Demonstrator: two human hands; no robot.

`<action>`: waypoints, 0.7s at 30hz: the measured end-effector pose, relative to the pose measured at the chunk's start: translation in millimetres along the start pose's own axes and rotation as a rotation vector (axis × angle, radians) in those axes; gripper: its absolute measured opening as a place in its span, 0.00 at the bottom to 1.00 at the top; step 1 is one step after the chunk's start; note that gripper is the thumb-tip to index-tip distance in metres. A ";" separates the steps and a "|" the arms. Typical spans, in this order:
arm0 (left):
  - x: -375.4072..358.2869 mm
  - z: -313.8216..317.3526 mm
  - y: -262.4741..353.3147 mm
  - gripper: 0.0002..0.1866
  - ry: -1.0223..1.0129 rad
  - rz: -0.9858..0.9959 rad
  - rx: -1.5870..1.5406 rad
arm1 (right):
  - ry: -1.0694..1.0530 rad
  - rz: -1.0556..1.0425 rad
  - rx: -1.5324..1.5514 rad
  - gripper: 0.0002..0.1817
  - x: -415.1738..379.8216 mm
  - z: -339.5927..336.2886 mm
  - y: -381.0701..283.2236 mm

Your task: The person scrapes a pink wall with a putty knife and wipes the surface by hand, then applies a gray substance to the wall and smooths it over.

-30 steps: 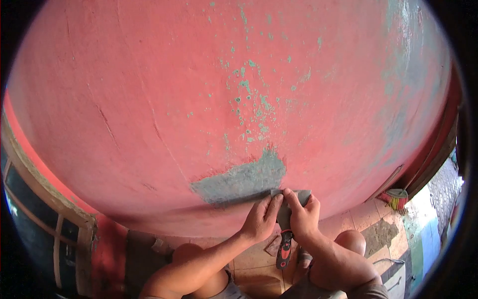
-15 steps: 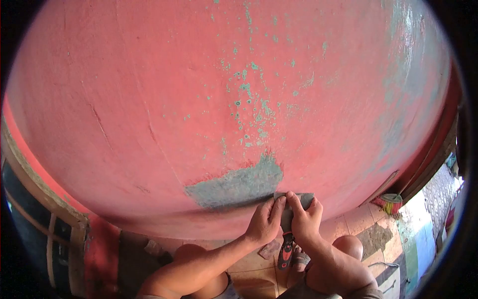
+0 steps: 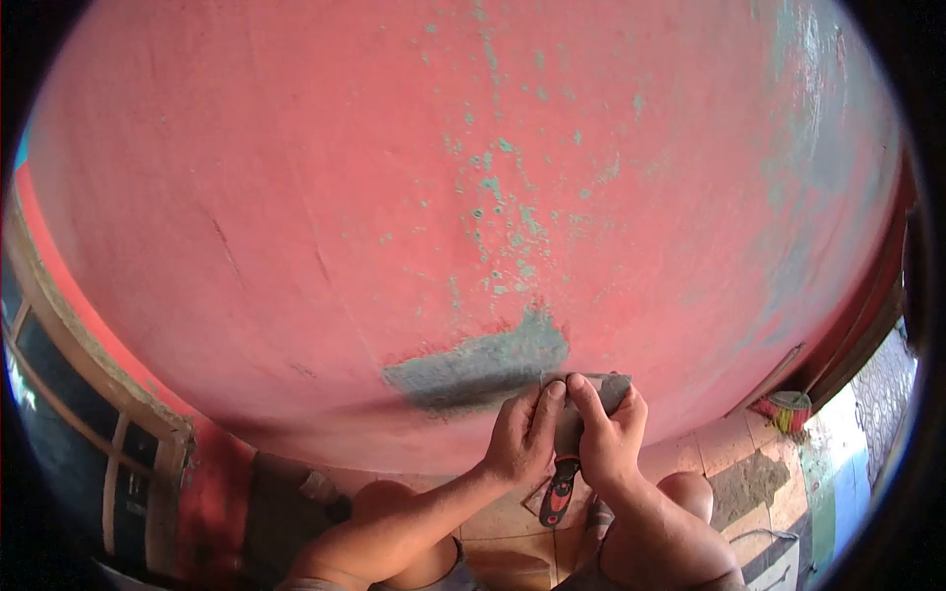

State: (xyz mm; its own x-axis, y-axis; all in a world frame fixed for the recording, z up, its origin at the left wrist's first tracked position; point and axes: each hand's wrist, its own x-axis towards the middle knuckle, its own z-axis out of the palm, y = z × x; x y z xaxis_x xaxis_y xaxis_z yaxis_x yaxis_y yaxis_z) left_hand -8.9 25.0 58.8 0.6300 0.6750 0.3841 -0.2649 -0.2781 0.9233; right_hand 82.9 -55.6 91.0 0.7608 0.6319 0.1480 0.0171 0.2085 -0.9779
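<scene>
Both hands meet at the lower middle, in front of a red wall (image 3: 325, 197). My left hand (image 3: 522, 433) is closed, its thumb pressing a thin grey piece (image 3: 615, 392), perhaps sandpaper or a blade; its exact kind is unclear. My right hand (image 3: 609, 433) grips the same piece from the right, thumb beside the left thumb. A red and black handle (image 3: 562, 491) hangs below, between the hands. Just left of the fingers, the wall bears a bare grey patch (image 3: 478, 366) with ragged edges. Green specks run up the wall above it.
A broom head (image 3: 789, 410) rests on the floor at the right. Window panes with a wooden frame (image 3: 110, 453) stand at the lower left. Tiled floor (image 3: 493, 512) shows beneath, around the person's knees and foot. The wall has a faded grey-green area at the right.
The view has shifted slightly, so the wall patch and broom appear farther right. Both hands still grip the grey piece, and the handle below tilts a little differently.
</scene>
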 end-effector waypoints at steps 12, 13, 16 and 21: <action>19.0 -2.4 32.7 0.19 0.247 -0.050 -0.208 | -0.009 -0.182 -0.073 0.13 11.6 34.5 -44.6; 18.2 -1.7 32.1 0.19 0.246 -0.048 -0.236 | 0.012 -0.169 -0.105 0.13 12.1 32.8 -38.7; 10.3 10.8 43.3 0.19 0.347 -0.165 -0.540 | 0.052 -0.245 -0.093 0.13 11.3 36.9 -32.3; 8.0 10.0 43.9 0.19 0.288 -0.096 -0.430 | 0.025 -0.159 -0.102 0.12 12.7 38.5 -48.1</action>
State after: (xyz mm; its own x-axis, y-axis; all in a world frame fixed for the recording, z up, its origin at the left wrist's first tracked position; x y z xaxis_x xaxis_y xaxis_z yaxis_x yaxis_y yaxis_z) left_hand -8.2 11.3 102.5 0.4555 0.8612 0.2257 -0.5297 0.0584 0.8461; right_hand 66.8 -28.9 145.6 0.7592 0.5779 0.2995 0.2033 0.2266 -0.9526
